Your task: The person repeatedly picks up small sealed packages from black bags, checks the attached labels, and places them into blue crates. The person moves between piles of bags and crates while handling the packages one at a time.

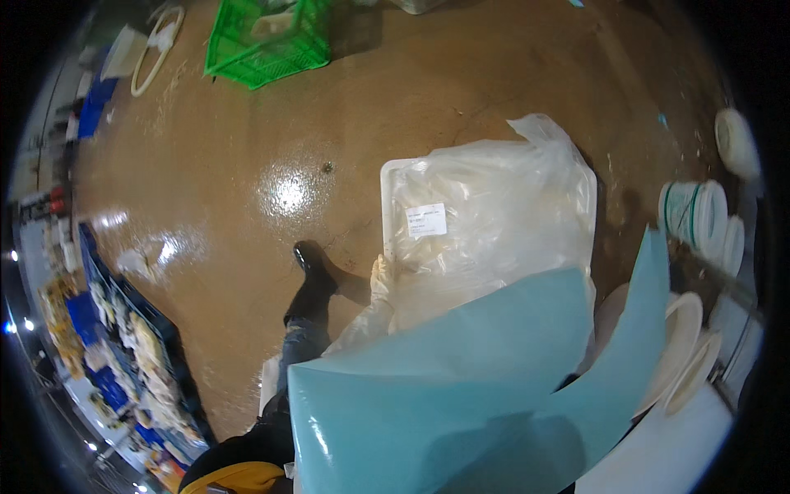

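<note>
A white plastic tray (388, 210) is in front of me, a clear plastic bag (494, 204) spread across it. What lies under the bag is blurred by the film. A white label (426, 220) with writing lies on the bag's left part. My left hand (381, 279), in a pale glove, grips the tray's left rim. A clear sleeve covers that forearm. My right hand is out of view. A light-blue plastic apron (419, 407) flares out below me and hides the tray's near edge.
A green plastic crate (268, 58) stands on the wet brown floor (234, 160) ahead. White buckets (694, 213) and tubs (685, 327) line the right side. To the left runs a dark-edged table (154, 309) heaped with material. A pale hose (145, 68) loops at upper left.
</note>
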